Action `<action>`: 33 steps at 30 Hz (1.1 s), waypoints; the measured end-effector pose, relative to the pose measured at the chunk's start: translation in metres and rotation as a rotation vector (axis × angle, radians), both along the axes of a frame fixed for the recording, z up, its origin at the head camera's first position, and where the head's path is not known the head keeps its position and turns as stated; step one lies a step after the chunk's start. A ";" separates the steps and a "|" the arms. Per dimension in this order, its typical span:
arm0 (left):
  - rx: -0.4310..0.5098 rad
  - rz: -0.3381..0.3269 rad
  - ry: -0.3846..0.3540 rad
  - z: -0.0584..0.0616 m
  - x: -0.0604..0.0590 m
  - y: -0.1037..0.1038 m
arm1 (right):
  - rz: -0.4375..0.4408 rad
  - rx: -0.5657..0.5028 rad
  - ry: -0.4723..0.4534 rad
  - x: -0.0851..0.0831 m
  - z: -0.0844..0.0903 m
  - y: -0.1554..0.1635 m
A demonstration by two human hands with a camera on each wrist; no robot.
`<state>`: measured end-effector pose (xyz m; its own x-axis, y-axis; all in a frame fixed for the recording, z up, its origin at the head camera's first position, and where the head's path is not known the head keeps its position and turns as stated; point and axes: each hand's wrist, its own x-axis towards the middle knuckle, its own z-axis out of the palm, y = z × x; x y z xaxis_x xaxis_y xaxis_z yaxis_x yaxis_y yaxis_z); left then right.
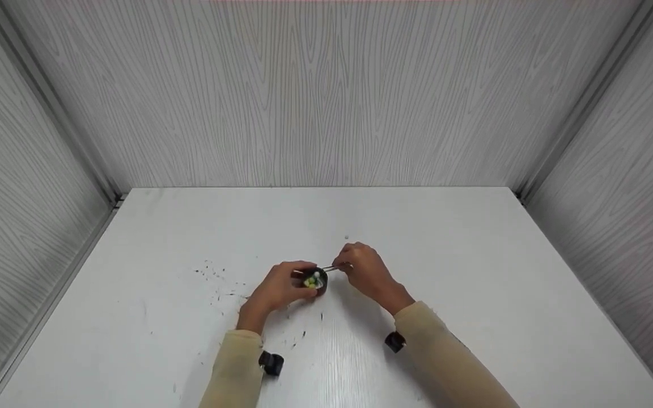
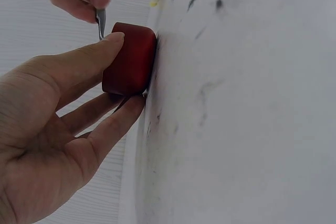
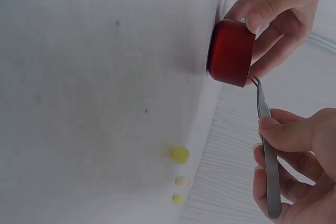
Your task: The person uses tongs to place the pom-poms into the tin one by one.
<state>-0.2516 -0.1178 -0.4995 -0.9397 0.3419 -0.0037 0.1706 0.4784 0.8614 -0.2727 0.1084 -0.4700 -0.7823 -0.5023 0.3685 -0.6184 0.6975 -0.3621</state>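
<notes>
My left hand point(image 1: 288, 285) grips a small dark red cup point(image 1: 316, 281) that stands on the white table point(image 1: 474, 255), thumb on one side and fingers on the other. The cup point(image 2: 128, 59) holds a few small yellow and pale beads. My right hand point(image 1: 355, 266) pinches thin metal tweezers point(image 1: 331, 268), and their tip reaches over the cup's rim. In the right wrist view the tweezers point(image 3: 265, 145) run from my fingers up to the edge of the cup point(image 3: 231, 52). Whether the tip holds a bead is hidden.
Three loose beads lie on the table beyond the cup: a yellow bead point(image 3: 179, 154), a pale bead point(image 3: 181, 180) and a small yellow-green bead point(image 3: 178, 198). Dark specks point(image 1: 213, 275) mark the table to the left. Grey panelled walls close in three sides.
</notes>
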 end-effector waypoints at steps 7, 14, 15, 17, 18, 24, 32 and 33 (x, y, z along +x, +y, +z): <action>0.028 -0.023 0.012 -0.001 0.000 0.000 | -0.013 0.095 0.088 0.001 -0.004 -0.003; 0.020 -0.012 0.006 0.000 0.000 0.001 | -0.019 0.144 0.094 0.003 0.000 -0.003; 0.019 -0.008 0.004 0.000 0.000 0.001 | -0.019 0.149 0.091 0.003 0.001 -0.004; 0.017 -0.007 0.000 0.000 0.000 0.001 | -0.020 0.162 0.076 0.004 0.002 -0.004; 0.017 -0.007 -0.001 0.000 0.000 0.001 | -0.019 0.164 0.068 0.004 0.003 -0.004; 0.003 -0.005 0.005 -0.001 0.000 0.000 | -0.007 0.174 0.052 0.005 0.006 -0.005; -0.006 0.000 0.004 0.001 0.000 0.000 | -0.008 0.198 0.033 0.006 0.012 -0.003; -0.006 0.000 0.004 0.001 0.000 0.000 | -0.011 0.197 0.030 0.006 0.013 -0.003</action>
